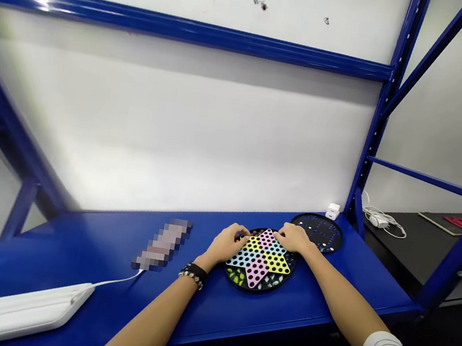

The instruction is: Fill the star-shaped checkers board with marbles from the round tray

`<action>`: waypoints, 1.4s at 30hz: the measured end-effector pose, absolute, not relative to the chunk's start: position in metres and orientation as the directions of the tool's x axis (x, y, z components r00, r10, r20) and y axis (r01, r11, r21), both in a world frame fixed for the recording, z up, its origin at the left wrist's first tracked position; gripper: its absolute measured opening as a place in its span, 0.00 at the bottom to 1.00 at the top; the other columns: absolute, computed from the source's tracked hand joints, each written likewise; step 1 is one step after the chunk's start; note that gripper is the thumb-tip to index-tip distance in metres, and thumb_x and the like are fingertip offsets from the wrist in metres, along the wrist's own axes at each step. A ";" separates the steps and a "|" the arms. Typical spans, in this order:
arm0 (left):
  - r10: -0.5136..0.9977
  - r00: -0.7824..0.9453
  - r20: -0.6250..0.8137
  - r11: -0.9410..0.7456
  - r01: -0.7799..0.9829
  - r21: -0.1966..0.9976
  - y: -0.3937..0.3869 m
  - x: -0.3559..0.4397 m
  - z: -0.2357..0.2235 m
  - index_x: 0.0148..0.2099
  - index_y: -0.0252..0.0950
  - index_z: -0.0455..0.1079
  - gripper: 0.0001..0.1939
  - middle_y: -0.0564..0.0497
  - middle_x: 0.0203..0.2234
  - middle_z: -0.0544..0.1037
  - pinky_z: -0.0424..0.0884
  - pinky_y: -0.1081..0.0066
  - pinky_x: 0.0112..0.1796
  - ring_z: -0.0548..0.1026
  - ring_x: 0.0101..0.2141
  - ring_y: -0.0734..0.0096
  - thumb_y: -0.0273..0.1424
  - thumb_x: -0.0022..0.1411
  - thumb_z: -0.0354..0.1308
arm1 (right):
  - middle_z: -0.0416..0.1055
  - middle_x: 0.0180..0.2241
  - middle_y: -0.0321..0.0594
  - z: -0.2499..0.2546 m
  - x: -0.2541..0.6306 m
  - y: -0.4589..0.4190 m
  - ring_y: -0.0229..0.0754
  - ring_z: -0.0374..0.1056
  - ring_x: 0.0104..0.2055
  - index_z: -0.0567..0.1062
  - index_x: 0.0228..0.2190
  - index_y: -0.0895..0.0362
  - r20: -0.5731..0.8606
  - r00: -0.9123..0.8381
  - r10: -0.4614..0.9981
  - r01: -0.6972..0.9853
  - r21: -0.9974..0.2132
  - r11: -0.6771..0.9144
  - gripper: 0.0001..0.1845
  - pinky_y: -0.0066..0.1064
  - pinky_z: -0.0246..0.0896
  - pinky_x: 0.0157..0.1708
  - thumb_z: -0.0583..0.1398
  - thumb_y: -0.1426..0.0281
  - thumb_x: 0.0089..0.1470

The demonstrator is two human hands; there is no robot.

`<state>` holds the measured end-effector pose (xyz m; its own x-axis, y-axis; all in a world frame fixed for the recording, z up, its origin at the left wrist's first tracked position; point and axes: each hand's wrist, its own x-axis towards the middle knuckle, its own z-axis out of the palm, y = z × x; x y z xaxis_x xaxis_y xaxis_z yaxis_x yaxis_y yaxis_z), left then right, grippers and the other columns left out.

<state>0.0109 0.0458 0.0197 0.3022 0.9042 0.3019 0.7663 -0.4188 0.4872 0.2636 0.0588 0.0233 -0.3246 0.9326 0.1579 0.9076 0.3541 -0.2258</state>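
Note:
A round black Chinese-checkers board (262, 258) with a star of pink, yellow and light-blue holed panels lies on the blue shelf (114, 248). Marbles sit in its rim tray along the near side. My left hand (226, 242) rests on the board's left edge, fingers curled over the rim. My right hand (293, 237) lies on the board's upper right edge, fingers curled at the pink point. What the fingers pinch, if anything, is hidden. A beaded bracelet is on my left wrist.
A round black lid (318, 231) lies just behind the board to the right. A blurred phone (162, 244) with a white cable leads to a white power bank (11, 311) at the near left. A white charger (332, 211) stands by the blue upright. A black table lies to the right.

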 end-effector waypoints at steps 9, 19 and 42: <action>0.905 0.313 0.289 -0.419 0.774 0.475 0.046 0.011 0.021 0.41 0.41 0.74 0.15 0.49 0.39 0.77 0.70 0.65 0.41 0.74 0.38 0.63 0.41 0.61 0.50 | 0.66 0.20 0.39 0.024 0.272 0.066 0.37 0.60 0.24 0.77 0.22 0.57 0.158 -0.183 0.970 0.917 -0.328 0.227 0.32 0.28 0.47 0.26 0.45 0.52 0.64; 0.903 0.313 0.295 -0.422 0.775 0.470 0.046 0.011 0.020 0.42 0.41 0.73 0.15 0.49 0.39 0.77 0.70 0.65 0.41 0.74 0.38 0.62 0.41 0.61 0.51 | 0.63 0.19 0.36 0.025 0.298 0.074 0.35 0.57 0.23 0.68 0.18 0.57 0.230 -0.088 0.969 0.845 -0.498 0.195 0.27 0.27 0.46 0.25 0.49 0.55 0.62; 0.890 0.323 0.322 -0.446 0.766 0.463 0.050 0.009 0.015 0.41 0.41 0.74 0.14 0.50 0.39 0.77 0.71 0.65 0.42 0.74 0.38 0.63 0.41 0.61 0.52 | 0.75 0.26 0.41 0.044 0.348 0.073 0.38 0.66 0.29 0.79 0.27 0.62 0.094 -0.346 0.934 0.647 -0.697 0.310 0.14 0.26 0.57 0.29 0.63 0.63 0.46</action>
